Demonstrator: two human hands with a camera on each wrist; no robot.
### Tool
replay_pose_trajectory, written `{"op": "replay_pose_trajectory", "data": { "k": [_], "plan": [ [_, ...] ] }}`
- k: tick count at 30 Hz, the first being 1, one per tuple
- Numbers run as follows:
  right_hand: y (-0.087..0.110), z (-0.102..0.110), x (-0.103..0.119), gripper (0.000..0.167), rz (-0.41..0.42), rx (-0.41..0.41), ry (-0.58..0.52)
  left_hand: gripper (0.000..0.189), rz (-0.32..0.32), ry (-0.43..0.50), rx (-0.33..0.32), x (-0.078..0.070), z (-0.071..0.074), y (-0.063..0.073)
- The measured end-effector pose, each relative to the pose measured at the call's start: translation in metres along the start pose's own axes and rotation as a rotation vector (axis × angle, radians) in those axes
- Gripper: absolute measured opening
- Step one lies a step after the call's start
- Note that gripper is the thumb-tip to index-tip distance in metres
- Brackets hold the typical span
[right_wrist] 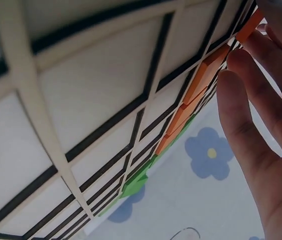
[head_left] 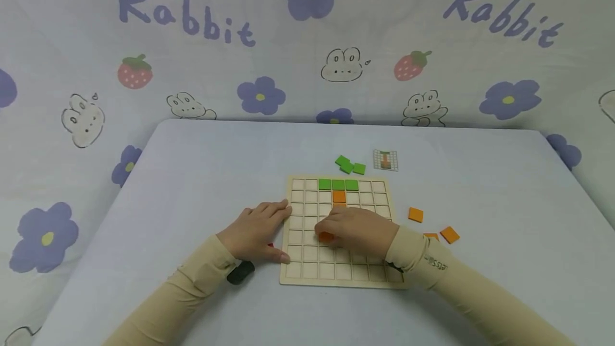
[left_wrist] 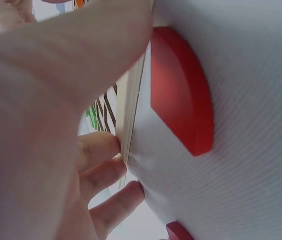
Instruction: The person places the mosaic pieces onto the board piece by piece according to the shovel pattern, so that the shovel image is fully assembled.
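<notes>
A wooden grid board (head_left: 336,283) lies on the white table. Its far row holds several green square tiles (head_left: 338,185), and a column of orange tiles (head_left: 339,196) runs toward me from the middle one. My right hand (head_left: 357,228) is over the board's middle, pinching an orange square tile (head_left: 325,237) between thumb and fingers. That held tile (right_wrist: 250,26) shows at the fingertips in the right wrist view, tilted above the grid. My left hand (head_left: 257,231) rests against the board's left edge, fingers and thumb spread along it.
Loose green tiles (head_left: 347,166) and a small pattern card (head_left: 386,159) lie beyond the board. Several orange tiles (head_left: 416,214) are scattered to its right, one partly behind the right sleeve. Red pieces (left_wrist: 180,95) lie on the cloth by the left hand.
</notes>
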State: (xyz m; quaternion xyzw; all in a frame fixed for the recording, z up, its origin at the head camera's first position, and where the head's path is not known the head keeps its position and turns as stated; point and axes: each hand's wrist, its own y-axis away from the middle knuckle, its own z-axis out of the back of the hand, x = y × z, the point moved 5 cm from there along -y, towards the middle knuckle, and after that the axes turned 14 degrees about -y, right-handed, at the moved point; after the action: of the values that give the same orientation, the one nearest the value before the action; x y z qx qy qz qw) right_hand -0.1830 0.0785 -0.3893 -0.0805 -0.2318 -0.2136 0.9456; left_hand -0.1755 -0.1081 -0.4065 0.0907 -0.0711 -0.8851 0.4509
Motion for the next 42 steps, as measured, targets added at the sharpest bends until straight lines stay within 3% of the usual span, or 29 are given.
{"op": "replay_pose_trajectory", "data": {
  "k": [12,19,25,34,42],
  "plan": [
    [0.004,-0.002,0.000,0.033,0.012,-0.005,0.041,0.095,0.007,-0.002,-0.020,-0.001,0.000,0.001],
    [0.005,-0.001,0.002,0.031,0.004,-0.001,0.034,0.093,-0.018,-0.009,-0.040,0.000,-0.001,0.004],
    [0.006,-0.002,0.002,0.036,0.020,-0.006,0.055,0.093,-0.039,0.003,-0.020,0.001,-0.004,0.009],
    [0.009,-0.002,0.001,0.036,0.046,-0.030,0.074,0.094,-0.038,0.006,-0.039,0.000,-0.004,0.012],
    [0.021,0.009,0.000,0.034,0.005,-0.051,0.083,0.094,-0.037,-0.020,-0.061,-0.006,-0.003,0.011]
  ]
}}
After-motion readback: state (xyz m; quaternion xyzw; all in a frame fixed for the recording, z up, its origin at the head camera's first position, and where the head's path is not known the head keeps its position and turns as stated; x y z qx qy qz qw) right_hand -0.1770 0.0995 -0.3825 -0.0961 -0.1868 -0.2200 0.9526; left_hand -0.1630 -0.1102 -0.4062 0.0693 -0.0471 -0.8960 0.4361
